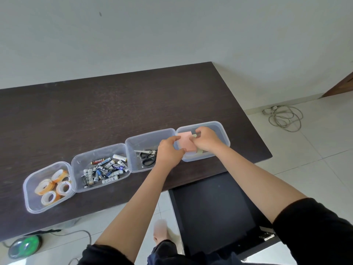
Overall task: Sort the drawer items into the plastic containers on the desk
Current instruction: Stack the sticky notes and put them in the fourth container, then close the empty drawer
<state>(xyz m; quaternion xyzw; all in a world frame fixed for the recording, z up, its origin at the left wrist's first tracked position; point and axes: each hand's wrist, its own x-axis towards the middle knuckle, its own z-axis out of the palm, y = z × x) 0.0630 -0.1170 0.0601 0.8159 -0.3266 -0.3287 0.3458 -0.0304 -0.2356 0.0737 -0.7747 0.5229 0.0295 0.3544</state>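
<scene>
Hands meet over the rightmost container (pixel 219 127): left hand (pixel 169 153) and right hand (pixel 205 139) each pinch the pink notepad (pixel 184 141), grip closed on it.

Left hand (pixel 169 152) and right hand (pixel 205 139) together, fingers (pixel 176 139) curled

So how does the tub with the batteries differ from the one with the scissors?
The battery tub holds a loose heap of many small batteries lying at all angles; the scissors tub shows only one pair of black-handled scissors, closed and lying flat. No hand is near the battery tub, while the left hand reaches across the scissors tub's right side, hiding part of it. Both are clear plastic, similar in shape, lidless, in one row on the dark desk.
</scene>
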